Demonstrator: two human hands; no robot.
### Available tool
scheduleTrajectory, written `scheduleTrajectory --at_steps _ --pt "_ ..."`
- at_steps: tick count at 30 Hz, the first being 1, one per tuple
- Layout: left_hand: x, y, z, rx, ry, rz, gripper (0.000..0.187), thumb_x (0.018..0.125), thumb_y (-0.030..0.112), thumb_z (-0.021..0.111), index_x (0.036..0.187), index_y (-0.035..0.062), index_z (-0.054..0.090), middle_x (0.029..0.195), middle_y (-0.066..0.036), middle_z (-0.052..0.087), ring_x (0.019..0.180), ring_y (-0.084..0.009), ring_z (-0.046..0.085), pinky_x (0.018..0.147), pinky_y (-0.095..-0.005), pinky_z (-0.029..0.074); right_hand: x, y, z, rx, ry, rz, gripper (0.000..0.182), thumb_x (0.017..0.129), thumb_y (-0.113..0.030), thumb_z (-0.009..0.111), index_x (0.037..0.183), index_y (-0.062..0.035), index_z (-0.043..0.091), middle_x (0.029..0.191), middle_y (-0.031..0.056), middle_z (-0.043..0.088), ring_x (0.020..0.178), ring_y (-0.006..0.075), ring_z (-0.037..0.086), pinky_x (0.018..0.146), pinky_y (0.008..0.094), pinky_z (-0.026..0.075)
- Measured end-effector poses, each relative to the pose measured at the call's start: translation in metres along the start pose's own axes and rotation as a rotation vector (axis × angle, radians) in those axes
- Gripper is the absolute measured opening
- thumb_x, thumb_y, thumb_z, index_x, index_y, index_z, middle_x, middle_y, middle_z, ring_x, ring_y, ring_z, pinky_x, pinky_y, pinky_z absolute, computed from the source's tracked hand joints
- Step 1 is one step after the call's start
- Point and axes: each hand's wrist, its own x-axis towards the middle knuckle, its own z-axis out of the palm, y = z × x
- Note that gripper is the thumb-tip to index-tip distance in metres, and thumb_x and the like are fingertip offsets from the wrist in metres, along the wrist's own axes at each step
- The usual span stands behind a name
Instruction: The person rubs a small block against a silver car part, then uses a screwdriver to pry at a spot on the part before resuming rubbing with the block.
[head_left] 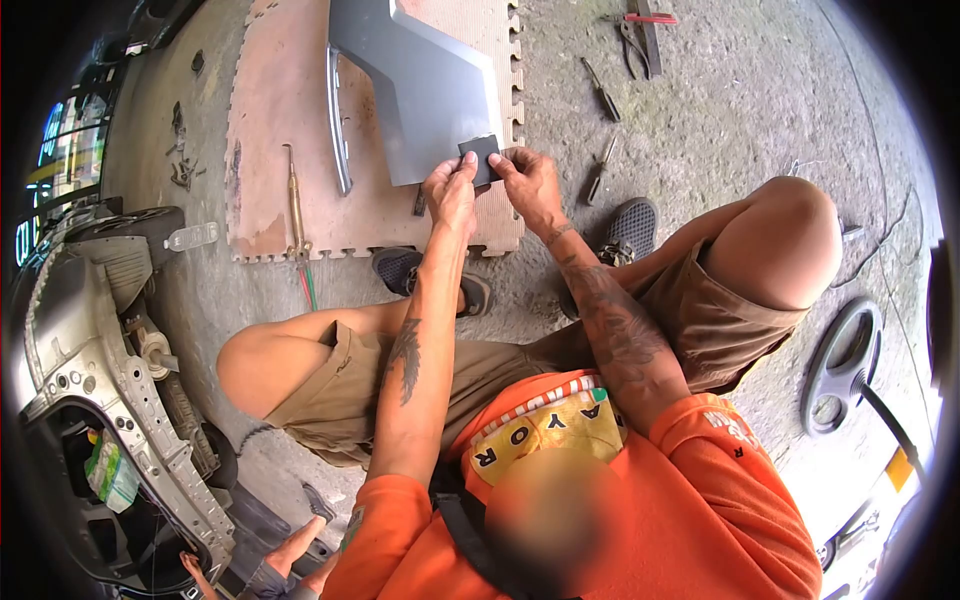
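grey panel [425, 100], angular, smooth | lying on pink mat [268, 130] | dark square piece [479, 150] | at panel's near corner

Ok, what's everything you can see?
panel: 1, grey, on mat
strip: 1, grey, beside panel
square: 1, black, at panel edge
mat: 1, pinkish, on floor
hosed tool: 1, brass, across mat edge
screwdrivers: 2, dark-handled, right of mat
pliers: 1, dark, near top
metal bits: several, dark, upper left
bottle: 1, clear, beside mat
car shell: 1, silver, far left
steering wheel: 1, grey, right
other person: 1, partly hidden, bottom left
shoes: 2, dark, on floor
left hand, right hand: 2, bare, holding square
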Motion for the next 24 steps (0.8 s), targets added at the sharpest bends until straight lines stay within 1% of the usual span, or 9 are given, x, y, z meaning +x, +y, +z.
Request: scheduleTrajectory --at_steps 2,5,9,12,14,17,19,22,24 --pt "0.007 -0.011 -0.003 0.129 0.146 0.147 0.026 0.095 0.023 0.07 0.095 -0.003 0.066 0.08 -0.007 0.066 0.066 -0.0134 0.061 0.058 -0.029 0.052 0.0 -0.001 0.001 0.001 -0.007 0.008 0.03 0.088 -0.027 0.071 0.087 0.0039 0.071 0.07 0.0144 0.069 0.064 0.0188 0.063 0.064 0.0355 0.05" --pt "0.003 -0.007 0.003 0.207 0.209 0.185 0.025 0.094 0.022 0.072 0.091 -0.002 0.065 0.072 -0.003 0.062 0.057 -0.0119 0.056 0.052 -0.0295 0.048 0.004 0.014 0.006 0.058 -0.011 0.014 0.031 0.088 -0.027 0.071 0.087 0.0039 0.071 0.07 0.0144 0.069 0.064 0.0193 0.063 0.063 0.0363 0.05" --pt "0.005 -0.002 -0.003 0.217 0.045 0.136 0.03 0.096 0.026 0.069 0.089 -0.0024 0.064 0.071 -0.003 0.062 0.055 -0.0113 0.056 0.051 -0.0278 0.048 0.003 0.01 0.0 0.044 -0.012 0.009 0.031 0.092 -0.026 0.069 0.092 0.0051 0.072 0.071 0.0056 0.067 0.064 0.0102 0.055 0.06 0.0311 0.047" --pt "0.004 -0.003 0.0 0.441 0.137 0.095 0.036 0.098 0.031 0.065 0.087 -0.0031 0.062 0.069 -0.009 0.063 0.057 -0.0175 0.059 0.054 -0.0337 0.049 -0.002 -0.001 -0.001 -0.045 -0.003 0.031 0.031 0.092 -0.025 0.069 0.093 0.006 0.072 0.074 0.0068 0.068 0.067 0.0108 0.056 0.061 0.0314 0.048" --pt "0.015 -0.025 -0.01 0.788 0.126 0.347 0.039 0.099 0.033 0.06 0.086 -0.0034 0.06 0.07 -0.017 0.062 0.06 -0.0261 0.06 0.059 -0.0408 0.048 -0.003 -0.005 -0.001 -0.061 0.025 0.033 0.032 0.092 -0.026 0.069 0.092 0.0065 0.071 0.074 0.0073 0.069 0.067 0.0116 0.057 0.061 0.0319 0.048" --pt "0.007 -0.023 -0.004 0.71 0.184 0.231 0.035 0.098 0.03 0.06 0.086 -0.0028 0.06 0.072 -0.022 0.061 0.063 -0.0329 0.059 0.064 -0.0456 0.046 -0.002 0.014 0.009 -0.043 0.051 0.041 0.032 0.093 -0.026 0.069 0.091 0.006 0.071 0.075 0.0068 0.068 0.066 0.0131 0.058 0.059 0.0312 0.047" --pt "0.01 -0.027 -0.008 0.721 0.195 0.244 0.036 0.098 0.03 0.061 0.085 -0.003 0.06 0.07 -0.018 0.061 0.062 -0.0269 0.059 0.061 -0.042 0.046 -0.002 0.027 0.013 -0.013 0.05 0.043 0.032 0.093 -0.027 0.069 0.09 0.0051 0.07 0.074 0.0057 0.068 0.066 0.0139 0.059 0.058 0.0302 0.047" --pt "0.001 -0.024 -0.005 0.548 0.032 0.213 0.031 0.104 0.027 0.056 0.08 0.0074 0.056 0.058 0.006 0.042 0.046 -0.0061 0.038 0.042 -0.0245 0.03 -0.01 0.026 0.014 0.333 0.037 0.225 0.03 0.093 -0.027 0.067 0.094 0.0031 0.07 0.079 0.0078 0.069 0.068 0.0181 0.062 0.063 0.0358 0.05" --pt "-0.009 -0.023 0.0 0.365 -0.136 -0.173 0.032 0.104 0.033 0.056 0.084 0.008 0.059 0.06 0.005 0.045 0.045 -0.0064 0.038 0.041 -0.0244 0.031 -0.014 0.021 0.01 0.627 0.022 0.471 0.028 0.095 -0.025 0.065 0.101 0.0029 0.067 0.084 0.0043 0.066 0.072 0.0137 0.059 0.062 0.0331 0.049"
